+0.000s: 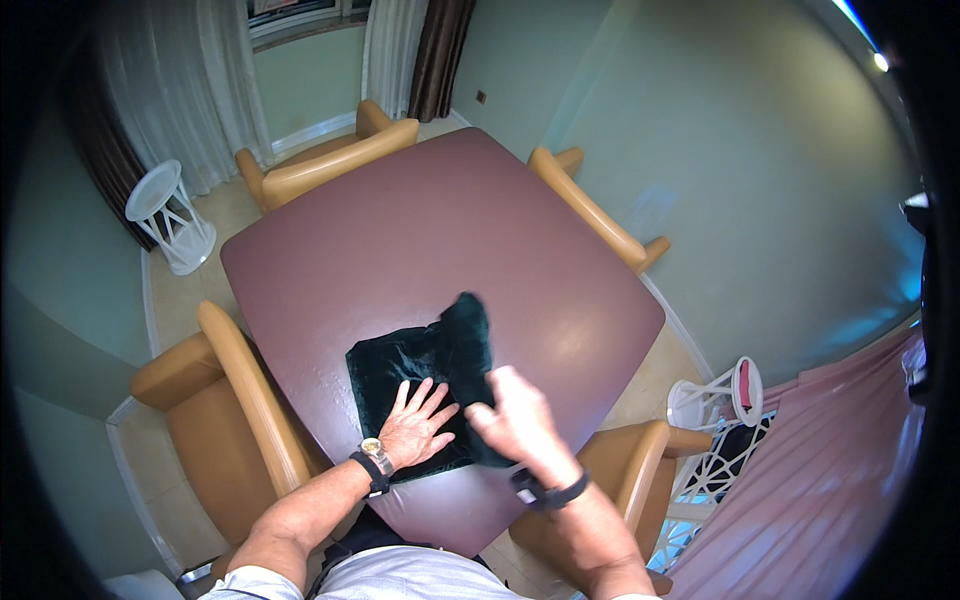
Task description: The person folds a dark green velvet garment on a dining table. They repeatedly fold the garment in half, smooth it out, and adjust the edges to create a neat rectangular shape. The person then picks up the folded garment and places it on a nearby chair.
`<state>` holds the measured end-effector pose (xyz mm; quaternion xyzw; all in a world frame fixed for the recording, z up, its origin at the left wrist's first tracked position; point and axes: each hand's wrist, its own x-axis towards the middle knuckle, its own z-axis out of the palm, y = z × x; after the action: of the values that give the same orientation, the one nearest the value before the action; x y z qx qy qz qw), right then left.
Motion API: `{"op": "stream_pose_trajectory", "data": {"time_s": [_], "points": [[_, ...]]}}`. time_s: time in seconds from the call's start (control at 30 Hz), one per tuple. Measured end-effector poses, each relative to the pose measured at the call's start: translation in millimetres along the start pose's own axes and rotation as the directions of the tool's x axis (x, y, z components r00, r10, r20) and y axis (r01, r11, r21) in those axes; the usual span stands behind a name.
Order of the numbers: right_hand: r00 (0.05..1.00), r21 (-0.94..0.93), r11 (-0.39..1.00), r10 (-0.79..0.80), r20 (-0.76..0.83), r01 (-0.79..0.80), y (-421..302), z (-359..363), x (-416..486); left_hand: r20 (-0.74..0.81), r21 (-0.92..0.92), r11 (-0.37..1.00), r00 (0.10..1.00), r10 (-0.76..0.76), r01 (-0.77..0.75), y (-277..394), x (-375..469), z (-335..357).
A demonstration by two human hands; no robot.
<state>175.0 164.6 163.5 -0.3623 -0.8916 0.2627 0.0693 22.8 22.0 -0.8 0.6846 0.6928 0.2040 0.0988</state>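
Note:
A dark green velvety cloth (397,352) lies near the front corner of a table with a mauve top (450,225). My left hand (416,429) rests flat on the cloth with its fingers spread. At the cloth's right side, my right hand (510,412) is curled around its edge, thumb pointing left. That right part of the cloth is raised or folded over and looks blurred. What lies under the right fingers is hidden.
Tan armchairs stand around the table, including one at the left (217,427) and one at the far right side (592,210). A white side stand (172,217) is by the curtains (180,90). Another white stand (712,401) is near a pink drape (810,457).

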Motion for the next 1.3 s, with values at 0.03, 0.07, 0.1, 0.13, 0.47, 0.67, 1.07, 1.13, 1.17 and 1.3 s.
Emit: {"op": "stream_pose_trajectory", "data": {"time_s": [0.03,0.07,0.1,0.13,0.47,0.67,1.07,1.13,1.17,1.3], "points": [[0.997,-0.018,0.998,-0.059,0.049,0.060,-20.9,21.2,-8.3,0.090,0.069,0.998,0.996,-0.018,0.012,-3.8,-1.4,1.3],[0.990,-0.014,0.993,-0.112,0.085,0.113,-38.5,42.0,-12.0,-0.004,-0.194,0.979,0.998,-0.065,0.063,-9.6,-3.6,2.2],[0.980,-0.020,0.990,-0.139,0.144,0.143,-51.0,60.8,-14.6,-0.165,-0.441,0.897,0.980,-0.115,0.031,-14.6,-6.8,4.1],[0.975,-0.012,0.987,-0.156,0.156,0.160,-59.8,76.0,-16.3,0.064,-0.646,0.721,0.959,-0.275,0.249,-21.9,-12.4,4.1],[0.976,-0.012,0.979,-0.201,0.083,0.202,-59.9,148.1,-25.0,0.383,-0.848,-0.519,0.803,-0.457,0.110,-65.9,-61.6,-48.9],[0.969,-0.018,0.969,-0.246,0.017,0.246,-60.2,183.5,-30.9,0.333,-0.935,-0.098,0.750,-0.572,0.341,-57.8,-57.3,-56.6],[0.986,0.704,0.695,0.156,0.051,-0.146,114.2,-22.3,5.4,0.234,-0.968,-0.095,0.690,-0.685,0.233,-65.6,-59.4,-21.9],[0.912,0.613,0.693,0.391,0.123,-0.379,171.0,-21.4,11.4,0.229,-0.968,-0.085,0.689,-0.687,0.237,-67.3,-58.9,-19.8],[0.849,0.531,0.689,0.513,0.123,-0.493,194.1,-10.1,13.9,0.232,-0.964,-0.074,0.675,-0.701,0.256,-68.0,-58.6,-19.6],[0.833,0.122,0.851,0.526,-0.171,-0.512,228.8,56.1,-6.4,0.232,-0.963,-0.069,0.679,-0.696,0.259,-68.1,-59.5,-21.3]]}}
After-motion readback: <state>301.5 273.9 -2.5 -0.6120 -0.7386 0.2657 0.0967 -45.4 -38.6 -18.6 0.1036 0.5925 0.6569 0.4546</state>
